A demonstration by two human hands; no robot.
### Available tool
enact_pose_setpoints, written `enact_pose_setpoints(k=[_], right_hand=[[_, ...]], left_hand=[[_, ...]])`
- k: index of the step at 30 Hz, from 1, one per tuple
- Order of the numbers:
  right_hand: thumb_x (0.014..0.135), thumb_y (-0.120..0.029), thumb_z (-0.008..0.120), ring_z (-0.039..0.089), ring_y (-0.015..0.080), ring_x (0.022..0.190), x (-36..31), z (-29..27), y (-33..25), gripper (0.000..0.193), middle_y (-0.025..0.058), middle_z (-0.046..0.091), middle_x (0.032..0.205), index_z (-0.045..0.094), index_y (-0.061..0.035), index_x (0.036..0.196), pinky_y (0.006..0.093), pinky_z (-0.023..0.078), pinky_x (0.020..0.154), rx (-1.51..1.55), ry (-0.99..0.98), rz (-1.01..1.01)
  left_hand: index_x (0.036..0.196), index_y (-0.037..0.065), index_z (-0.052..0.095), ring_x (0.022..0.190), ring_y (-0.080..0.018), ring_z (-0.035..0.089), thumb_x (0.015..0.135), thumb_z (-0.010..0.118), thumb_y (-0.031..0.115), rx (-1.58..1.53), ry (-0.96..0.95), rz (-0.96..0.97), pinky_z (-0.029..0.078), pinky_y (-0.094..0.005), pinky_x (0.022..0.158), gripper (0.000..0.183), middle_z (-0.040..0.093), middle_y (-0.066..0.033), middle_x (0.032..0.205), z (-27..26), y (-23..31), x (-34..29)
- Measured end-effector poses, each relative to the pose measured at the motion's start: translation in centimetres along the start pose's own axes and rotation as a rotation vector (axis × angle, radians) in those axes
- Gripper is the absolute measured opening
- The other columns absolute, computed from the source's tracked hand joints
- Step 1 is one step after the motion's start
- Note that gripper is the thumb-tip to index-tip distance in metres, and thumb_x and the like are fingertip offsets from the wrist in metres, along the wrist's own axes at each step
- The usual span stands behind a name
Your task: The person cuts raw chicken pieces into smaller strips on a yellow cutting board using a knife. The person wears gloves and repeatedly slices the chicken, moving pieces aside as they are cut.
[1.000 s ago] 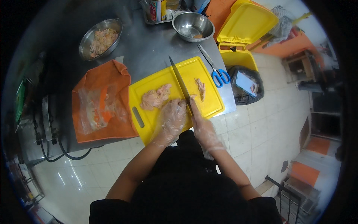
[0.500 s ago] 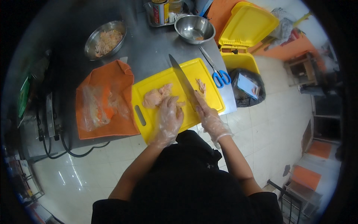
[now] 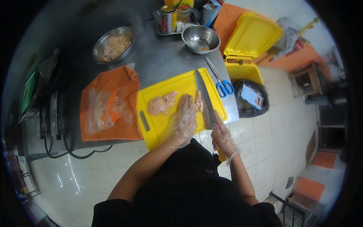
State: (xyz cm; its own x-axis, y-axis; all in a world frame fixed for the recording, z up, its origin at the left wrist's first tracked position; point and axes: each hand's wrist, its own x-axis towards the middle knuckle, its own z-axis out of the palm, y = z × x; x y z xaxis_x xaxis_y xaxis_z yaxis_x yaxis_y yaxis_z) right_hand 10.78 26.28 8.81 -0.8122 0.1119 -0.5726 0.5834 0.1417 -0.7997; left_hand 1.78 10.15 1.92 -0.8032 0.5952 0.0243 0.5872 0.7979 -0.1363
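My right hand point(image 3: 224, 140), in a clear plastic glove, grips a large knife point(image 3: 204, 96) with a yellow handle. Its long blade points away from me over the right part of a yellow cutting board point(image 3: 155, 130). Narrow strips of pale raw meat, likely chicken point(image 3: 199, 101), lie against the blade's left side. My left hand point(image 3: 184, 123), gloved too, rests flat on the board with fingers stretched out, beside those strips. To its left sits a bigger lump of the same meat point(image 3: 162, 104).
Blue-handled scissors point(image 3: 221, 84) lie right of the board. An orange cloth point(image 3: 126, 128) with a plastic bag point(image 3: 100, 113) is at left. Behind stand a steel bowl of meat pieces point(image 3: 129, 49), another steel bowl point(image 3: 189, 42) and a can point(image 3: 168, 19). A yellow bin point(image 3: 245, 68) stands open at right.
My left hand has moved right, off the meat lump to beside the strips. The knife has shifted right and nearer me, its blade now right of the strips.
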Motion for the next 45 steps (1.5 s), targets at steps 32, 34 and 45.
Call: enact_pose_setpoints(k=[32, 34, 45], right_hand=[[0.111, -0.018, 0.053, 0.072, 0.0357, 0.090, 1.8, 0.0, 0.3, 0.054, 0.0196, 0.072, 0.108, 0.042, -0.0240, 0.163, 0.0419, 0.057, 0.078, -0.466, 0.285, -0.292], [0.109, -0.014, 0.054, 0.070, 0.0443, 0.113, 1.8, -0.8, 0.4, 0.055, 0.0233, 0.069, 0.132, 0.043, -0.0271, 0.162, 0.0470, 0.056, 0.095, -0.493, 0.313, -0.202], [0.110, -0.012, 0.056, 0.060, 0.0345, 0.137, -1.0, -0.7, -0.1, 0.052, 0.0177, 0.062, 0.149, 0.047, -0.0235, 0.160, 0.0374, 0.049, 0.110, -0.161, 0.241, -0.158]], left_hand=[[0.154, -0.006, 0.043, 0.149, -0.0415, 0.043, 0.110, 0.048, 0.027, -1.158, 0.370, -0.429, 0.033, -0.0426, 0.124, 0.055, 0.044, -0.0300, 0.160, -2.2, 3.6, 7.7], [0.135, -0.003, 0.063, 0.143, -0.0378, 0.052, 0.106, 0.058, 0.022, -0.889, 0.623, -0.337, 0.039, -0.0436, 0.121, 0.040, 0.059, -0.0235, 0.147, -1.8, 1.7, 6.3], [0.114, 0.002, 0.078, 0.109, -0.0296, 0.070, 0.097, 0.074, 0.018, -0.496, -0.244, -0.356, 0.053, -0.0398, 0.099, 0.024, 0.073, -0.0178, 0.118, -5.9, -11.3, 4.8]])
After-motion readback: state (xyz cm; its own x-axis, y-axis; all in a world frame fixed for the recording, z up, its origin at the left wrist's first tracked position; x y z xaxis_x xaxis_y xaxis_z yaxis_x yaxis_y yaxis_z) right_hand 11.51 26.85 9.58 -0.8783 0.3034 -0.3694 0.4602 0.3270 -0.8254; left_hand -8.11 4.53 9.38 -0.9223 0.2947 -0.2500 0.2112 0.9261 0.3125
